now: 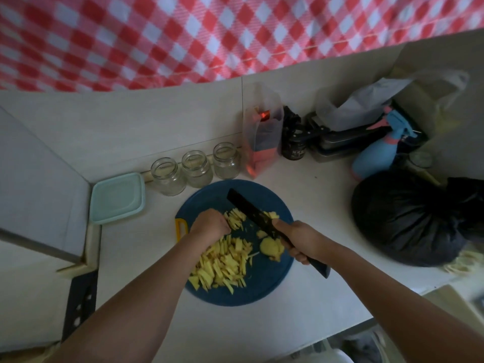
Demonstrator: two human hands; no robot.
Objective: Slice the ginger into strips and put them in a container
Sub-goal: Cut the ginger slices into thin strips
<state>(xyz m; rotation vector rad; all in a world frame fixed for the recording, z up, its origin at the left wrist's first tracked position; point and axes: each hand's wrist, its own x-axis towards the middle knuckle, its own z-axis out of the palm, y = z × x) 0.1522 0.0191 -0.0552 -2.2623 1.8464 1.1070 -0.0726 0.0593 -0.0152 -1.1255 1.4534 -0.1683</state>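
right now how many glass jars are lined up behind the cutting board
3, in a row behind the blue cutting board: left jar, middle jar, right jar. Another may sit half-hidden by the spray bottle.

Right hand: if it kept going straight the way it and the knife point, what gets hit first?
Probably the middle jar: the right hand aims the knife up-left across the board, tip leading. Depth is unclear.

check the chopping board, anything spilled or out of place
Nothing stands out. The ginger strips lie piled on the blue chopping board, none visibly on the counter; the three glass jars stand upright behind it.
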